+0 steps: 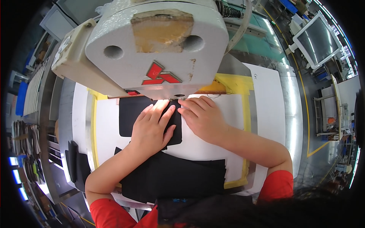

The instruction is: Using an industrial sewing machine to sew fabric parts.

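Observation:
A black fabric piece (129, 121) lies flat under the head of a large white sewing machine (114, 72). My left hand (151, 125) rests on it with the fingers stretched out and spread. My right hand (203, 117) lies at the fabric's right edge, fingers extended, its fingertips beside those of the left. Both sets of fingertips reach to just below the machine head, where a small light shines. The needle area is mostly hidden by the head. Nearer to me, a pile of black fabric pieces (171, 176) lies on the white work surface.
Yellow tape (246, 125) borders the white work surface (218, 152). More dark fabric (78, 163) hangs over the table's left side. An orange-yellow object (213, 87) sits behind my right hand. A monitor (317, 41) stands far right, and stacked materials (24, 140) fill a rack at left.

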The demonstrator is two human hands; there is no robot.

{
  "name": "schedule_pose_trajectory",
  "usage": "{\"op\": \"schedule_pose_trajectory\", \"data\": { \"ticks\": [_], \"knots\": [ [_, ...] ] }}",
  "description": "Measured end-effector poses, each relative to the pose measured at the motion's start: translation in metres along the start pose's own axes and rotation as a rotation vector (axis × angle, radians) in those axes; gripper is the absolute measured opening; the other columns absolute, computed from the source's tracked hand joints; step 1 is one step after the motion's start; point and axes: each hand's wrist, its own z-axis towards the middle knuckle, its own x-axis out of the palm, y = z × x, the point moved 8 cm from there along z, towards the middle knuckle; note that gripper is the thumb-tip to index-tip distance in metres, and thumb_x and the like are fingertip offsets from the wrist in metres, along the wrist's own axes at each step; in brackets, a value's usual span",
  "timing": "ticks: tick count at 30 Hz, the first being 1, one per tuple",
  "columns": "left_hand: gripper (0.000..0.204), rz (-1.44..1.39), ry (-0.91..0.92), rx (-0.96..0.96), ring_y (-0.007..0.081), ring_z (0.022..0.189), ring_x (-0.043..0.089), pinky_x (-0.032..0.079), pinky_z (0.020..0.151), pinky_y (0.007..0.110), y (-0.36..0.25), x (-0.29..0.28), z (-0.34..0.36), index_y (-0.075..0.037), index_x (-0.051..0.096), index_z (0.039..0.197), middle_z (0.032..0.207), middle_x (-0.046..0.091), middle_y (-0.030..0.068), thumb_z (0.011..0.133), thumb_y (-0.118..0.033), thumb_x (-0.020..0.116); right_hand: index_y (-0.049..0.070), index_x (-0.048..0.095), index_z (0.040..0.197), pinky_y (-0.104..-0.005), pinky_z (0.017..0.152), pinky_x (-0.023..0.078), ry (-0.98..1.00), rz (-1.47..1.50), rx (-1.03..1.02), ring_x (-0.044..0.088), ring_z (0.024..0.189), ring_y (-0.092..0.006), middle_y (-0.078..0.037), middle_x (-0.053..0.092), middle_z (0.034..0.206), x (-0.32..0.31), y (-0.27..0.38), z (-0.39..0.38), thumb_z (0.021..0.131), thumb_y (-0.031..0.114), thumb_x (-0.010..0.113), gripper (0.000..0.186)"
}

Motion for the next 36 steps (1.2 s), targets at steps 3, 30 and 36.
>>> {"op": "schedule_pose_trajectory", "data": {
  "ticks": [3, 30, 36],
  "knots": [
    [0.042, -0.062, -0.038, -0.013, 0.0288, 0.111, 0.054, 0.042, 0.098, 0.04, 0.007, 0.003, -0.003, -0.005, 0.057, 0.12, 0.125, 0.054, 0.0131, 0.079, -0.011, 0.064, 0.006, 0.064, 0.094, -0.0364, 0.086, 0.046, 0.04, 0.075, -0.059, 0.059, 0.099, -0.02, -0.005, 0.063, 0.109, -0.008, 0.016, -0.005, 0.075, 0.011, 0.069, 0.021],
    [0.027, -0.747, 0.275, 0.353, 0.0257, 0.105, 0.061, 0.049, 0.088, 0.037, -0.009, -0.051, -0.076, -0.005, 0.062, 0.107, 0.11, 0.063, 0.0082, 0.081, -0.006, 0.062, 0.001, 0.061, 0.111, -0.0401, 0.086, 0.049, 0.23, -0.054, 0.021, 0.06, 0.106, -0.0294, -0.014, 0.061, 0.117, 0.03, 0.081, 0.012, 0.074, 0.011, 0.06, 0.038],
    [0.032, -0.793, 0.327, 0.338, 0.0291, 0.106, 0.058, 0.049, 0.088, 0.038, -0.009, -0.015, -0.067, -0.004, 0.059, 0.112, 0.11, 0.061, 0.0109, 0.08, -0.005, 0.061, 0.001, 0.061, 0.112, -0.0393, 0.083, 0.05, 0.151, 0.189, 0.15, 0.061, 0.106, -0.0284, -0.013, 0.062, 0.117, 0.023, 0.068, 0.011, 0.075, 0.011, 0.06, 0.039]
  ]
}}
